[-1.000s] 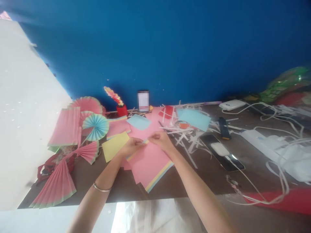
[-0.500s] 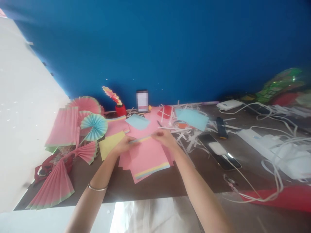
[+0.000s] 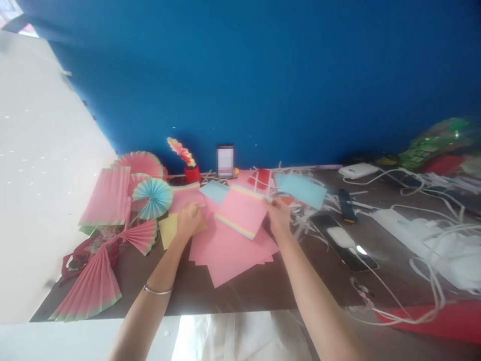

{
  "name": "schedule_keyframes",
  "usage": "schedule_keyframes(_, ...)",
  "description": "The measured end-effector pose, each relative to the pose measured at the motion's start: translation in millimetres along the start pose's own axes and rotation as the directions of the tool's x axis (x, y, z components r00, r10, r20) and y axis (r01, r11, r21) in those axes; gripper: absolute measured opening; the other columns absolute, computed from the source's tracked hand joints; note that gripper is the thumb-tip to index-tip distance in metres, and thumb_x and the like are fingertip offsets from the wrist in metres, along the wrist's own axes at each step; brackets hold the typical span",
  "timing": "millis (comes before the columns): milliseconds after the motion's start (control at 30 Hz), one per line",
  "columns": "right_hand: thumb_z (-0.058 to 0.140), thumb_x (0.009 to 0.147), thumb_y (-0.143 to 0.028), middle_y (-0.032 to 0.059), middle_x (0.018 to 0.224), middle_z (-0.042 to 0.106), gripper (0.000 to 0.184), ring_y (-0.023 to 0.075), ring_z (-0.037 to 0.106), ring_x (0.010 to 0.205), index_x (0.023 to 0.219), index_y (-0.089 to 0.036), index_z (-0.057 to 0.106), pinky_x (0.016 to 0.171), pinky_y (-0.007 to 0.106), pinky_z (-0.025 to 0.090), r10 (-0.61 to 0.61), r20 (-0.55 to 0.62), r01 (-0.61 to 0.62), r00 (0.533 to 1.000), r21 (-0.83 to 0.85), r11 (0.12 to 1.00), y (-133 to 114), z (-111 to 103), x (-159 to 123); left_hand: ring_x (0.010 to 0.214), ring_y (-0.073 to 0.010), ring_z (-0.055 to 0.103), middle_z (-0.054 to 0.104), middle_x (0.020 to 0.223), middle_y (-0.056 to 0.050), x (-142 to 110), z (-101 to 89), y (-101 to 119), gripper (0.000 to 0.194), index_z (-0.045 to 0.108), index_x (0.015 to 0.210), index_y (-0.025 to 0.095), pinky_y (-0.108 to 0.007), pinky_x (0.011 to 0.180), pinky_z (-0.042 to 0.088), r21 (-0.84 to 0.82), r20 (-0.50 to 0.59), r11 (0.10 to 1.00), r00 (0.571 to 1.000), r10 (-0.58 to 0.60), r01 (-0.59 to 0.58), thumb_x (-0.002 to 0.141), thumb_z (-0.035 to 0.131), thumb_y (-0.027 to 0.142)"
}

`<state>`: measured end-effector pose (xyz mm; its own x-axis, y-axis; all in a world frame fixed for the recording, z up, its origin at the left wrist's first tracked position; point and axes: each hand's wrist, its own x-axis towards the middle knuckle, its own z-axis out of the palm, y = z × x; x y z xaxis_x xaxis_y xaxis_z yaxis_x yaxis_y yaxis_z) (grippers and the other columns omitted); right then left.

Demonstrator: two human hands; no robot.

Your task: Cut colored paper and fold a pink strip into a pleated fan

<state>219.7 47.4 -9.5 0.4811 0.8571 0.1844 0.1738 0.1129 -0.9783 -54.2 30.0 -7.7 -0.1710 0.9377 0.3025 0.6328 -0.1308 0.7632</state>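
A pink sheet of paper with yellow and blue stripes along two edges (image 3: 243,210) is tilted above the pink sheets (image 3: 225,255) stacked on the table. My right hand (image 3: 278,216) pinches it by its right corner. To the left, my left hand (image 3: 189,220) is closed with curled fingers, apart from the striped sheet; what it holds, if anything, is hidden. Under and beside that hand lies a yellow sheet (image 3: 168,232). Just behind it is another pink sheet with a striped edge (image 3: 184,194). A light blue paper (image 3: 213,190) lies behind, between my hands.
Folded paper fans (image 3: 153,198) crowd the left side. A red pot (image 3: 192,174) and a small upright screen (image 3: 225,161) stand by the blue wall. Paper strips (image 3: 300,218), a phone (image 3: 341,243) and a white power strip (image 3: 398,225) with tangled cables fill the right.
The striped pink sheet has been raised off the stack and swung up to the right in my right hand. My left hand has let go of it and moved left.
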Motion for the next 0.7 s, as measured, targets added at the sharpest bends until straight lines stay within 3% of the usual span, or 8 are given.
schedule_keyframes(100, 0.058, 0.065, -0.044, 0.0109, 0.094, 0.061, 0.053, 0.0247, 0.055, 0.086, 0.106, -0.011, 0.055, 0.074, 0.040, 0.044, -0.109, -0.031, 0.103, 0.994, -0.152, 0.983, 8.5, 1.1, 3.5, 0.109, -0.0248, 0.052, 0.060, 0.112, -0.009, 0.0, 4.1, -10.4, 0.027, 0.060, 0.100, 0.018, -0.039, 0.093, 0.040, 0.252, 0.070, 0.956, 0.988, 0.140, -0.153, 0.074, 0.052, 0.022)
schedule_keyframes(200, 0.056, 0.068, -0.034, 0.0193, 0.119, 0.049, 0.062, 0.0326, 0.042, 0.111, 0.122, -0.009, 0.041, 0.090, 0.051, 0.034, -0.291, -0.066, 0.236, 0.955, -0.431, 0.871, 3.3, 5.2, 3.8, 0.115, -0.0269, 0.045, 0.055, 0.116, -0.013, -2.1, 12.5, -18.5, 0.033, 0.056, 0.105, 0.017, -0.042, 0.098, 0.036, 0.359, 0.117, 0.889, 0.959, 0.257, -0.283, 0.073, 0.053, 0.021)
schedule_keyframes(300, 0.045, 0.076, -0.021, 0.0174, 0.125, 0.044, 0.049, 0.0298, 0.033, 0.120, 0.123, -0.011, 0.041, 0.097, 0.049, 0.027, -0.453, 0.154, 0.454, 0.878, -0.570, 0.685, -13.8, 25.0, -4.0, 0.114, -0.0275, 0.046, 0.055, 0.113, -0.014, -4.5, 19.9, -22.3, 0.036, 0.051, 0.110, 0.015, -0.044, 0.096, 0.036, 0.386, 0.128, 0.882, 0.962, 0.241, -0.272, 0.074, 0.050, 0.023)
schedule_keyframes(400, 0.039, 0.077, -0.011, 0.0116, 0.118, 0.052, 0.041, 0.0237, 0.041, 0.112, 0.116, -0.017, 0.050, 0.095, 0.040, 0.031, -0.404, 0.625, 0.731, 0.668, -0.447, 0.516, -33.9, 63.9, -22.1, 0.115, -0.0291, 0.044, 0.053, 0.116, -0.018, -6.2, 23.3, -22.6, 0.042, 0.045, 0.116, 0.010, -0.046, 0.096, 0.034, 0.409, 0.125, 0.884, 0.974, 0.189, -0.224, 0.076, 0.048, 0.024)
schedule_keyframes(500, 0.037, 0.078, -0.002, 0.0103, 0.123, 0.049, 0.044, 0.0222, 0.042, 0.111, 0.116, -0.019, 0.051, 0.090, 0.037, 0.033, -0.337, 0.825, 0.875, 0.454, -0.341, 0.344, -48.6, 106.5, -39.8, 0.119, -0.0310, 0.041, 0.049, 0.121, -0.022, -6.7, 24.0, -22.7, 0.049, 0.038, 0.122, 0.004, -0.048, 0.099, 0.031, 0.418, 0.132, 0.885, 0.978, 0.162, -0.203, 0.077, 0.046, 0.023)
schedule_keyframes(567, 0.039, 0.079, -0.001, 0.0105, 0.110, 0.056, 0.036, 0.0224, 0.045, 0.105, 0.104, -0.018, 0.058, 0.086, 0.036, 0.034, -0.257, 0.913, 0.939, 0.318, -0.264, 0.221, -54.0, 128.5, -45.2, 0.120, -0.0315, 0.040, 0.048, 0.122, -0.023, -6.6, 24.3, -23.3, 0.051, 0.036, 0.123, 0.003, -0.048, 0.099, 0.030, 0.417, 0.146, 0.885, 0.977, 0.158, -0.205, 0.077, 0.044, 0.022)
schedule_keyframes(633, 0.042, 0.081, -0.002, 0.0112, 0.096, 0.061, 0.026, 0.0230, 0.048, 0.098, 0.090, -0.015, 0.062, 0.082, 0.035, 0.034, -0.197, 0.946, 0.961, 0.257, -0.230, 0.150, -56.2, 143.1, -45.0, 0.122, -0.0321, 0.038, 0.047, 0.125, -0.022, -6.6, 24.7, -23.7, 0.051, 0.036, 0.125, 0.003, -0.049, 0.099, 0.030, 0.417, 0.147, 0.884, 0.975, 0.165, -0.212, 0.077, 0.043, 0.020)
schedule_keyframes(700, 0.043, 0.081, -0.003, 0.0116, 0.089, 0.062, 0.023, 0.0228, 0.050, 0.093, 0.082, -0.013, 0.063, 0.081, 0.034, 0.034, -0.185, 0.952, 0.966, 0.244, -0.222, 0.133, -55.7, 151.0, -40.7, 0.125, -0.0334, 0.034, 0.044, 0.128, -0.024, -6.8, 24.9, -22.9, 0.052, 0.035, 0.126, 0.003, -0.051, 0.100, 0.028, 0.428, 0.127, 0.880, 0.977, 0.169, -0.208, 0.076, 0.042, 0.018)
